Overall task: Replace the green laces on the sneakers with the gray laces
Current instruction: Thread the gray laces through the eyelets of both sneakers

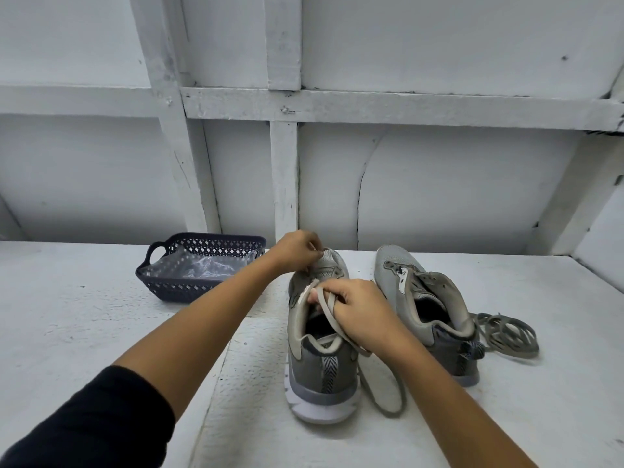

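Observation:
Two grey sneakers stand heel-toward-me on the white table. My left hand point(297, 251) pinches at the eyelets near the toe of the left sneaker point(320, 359). My right hand point(358, 312) grips a pale grey lace point(385, 390) over that shoe's opening; the lace loops down onto the table beside the heel. The right sneaker point(429, 309) stands unlaced, untouched. A pile of dull green laces point(506, 332) lies on the table just right of it.
A dark blue perforated basket point(202, 268) with crumpled clear plastic inside sits at the back left of the table point(101, 315). A white framed wall rises close behind the shoes.

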Demonstrator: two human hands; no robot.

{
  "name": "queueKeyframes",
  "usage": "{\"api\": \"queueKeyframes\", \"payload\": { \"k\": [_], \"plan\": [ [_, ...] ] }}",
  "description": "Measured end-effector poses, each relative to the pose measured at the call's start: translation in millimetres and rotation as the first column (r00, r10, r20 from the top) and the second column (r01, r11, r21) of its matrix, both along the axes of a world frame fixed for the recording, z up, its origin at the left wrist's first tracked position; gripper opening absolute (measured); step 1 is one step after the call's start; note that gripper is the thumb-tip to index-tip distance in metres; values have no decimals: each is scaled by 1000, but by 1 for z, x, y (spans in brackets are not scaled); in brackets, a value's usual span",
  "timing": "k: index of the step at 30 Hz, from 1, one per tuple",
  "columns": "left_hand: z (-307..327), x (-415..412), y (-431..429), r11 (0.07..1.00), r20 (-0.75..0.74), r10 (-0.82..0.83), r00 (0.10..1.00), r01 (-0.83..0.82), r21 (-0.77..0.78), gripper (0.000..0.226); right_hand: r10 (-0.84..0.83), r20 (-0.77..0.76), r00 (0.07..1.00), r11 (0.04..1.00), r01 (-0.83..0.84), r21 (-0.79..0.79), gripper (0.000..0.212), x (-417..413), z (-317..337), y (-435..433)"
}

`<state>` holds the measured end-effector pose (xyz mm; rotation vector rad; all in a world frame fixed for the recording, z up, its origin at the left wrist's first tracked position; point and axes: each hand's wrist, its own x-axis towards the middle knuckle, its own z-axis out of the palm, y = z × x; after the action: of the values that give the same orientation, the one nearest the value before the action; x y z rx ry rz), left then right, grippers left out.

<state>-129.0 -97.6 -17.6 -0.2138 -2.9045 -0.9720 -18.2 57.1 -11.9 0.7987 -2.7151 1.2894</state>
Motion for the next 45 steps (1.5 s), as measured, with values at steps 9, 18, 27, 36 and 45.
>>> {"api": "queueKeyframes", "payload": {
  "k": [9, 18, 27, 36, 45],
  "plan": [
    [10, -2, 9, 923, 373, -64, 926, -88, 375, 34, 146, 226, 963, 968, -92, -235, 34, 8, 10, 2],
    [3, -8, 15, 970, 379, -41, 924, -54, 236, 23, 294, 286, 912, 950, -245, -194, 27, 19, 20, 6],
    [-2, -10, 1, 962, 328, -105, 939, 12, 273, 12, 304, 325, 896, 942, -230, -246, 26, 19, 17, 7],
    [0, 2, 9, 935, -53, -245, 968, 221, -276, 18, 72, 185, 980, 982, -37, -186, 32, 16, 11, -3],
    [0, -9, 14, 936, 263, 31, 964, -121, 332, 17, -108, 37, 993, 982, 113, -150, 22, 14, 3, -5]
  ]
}}
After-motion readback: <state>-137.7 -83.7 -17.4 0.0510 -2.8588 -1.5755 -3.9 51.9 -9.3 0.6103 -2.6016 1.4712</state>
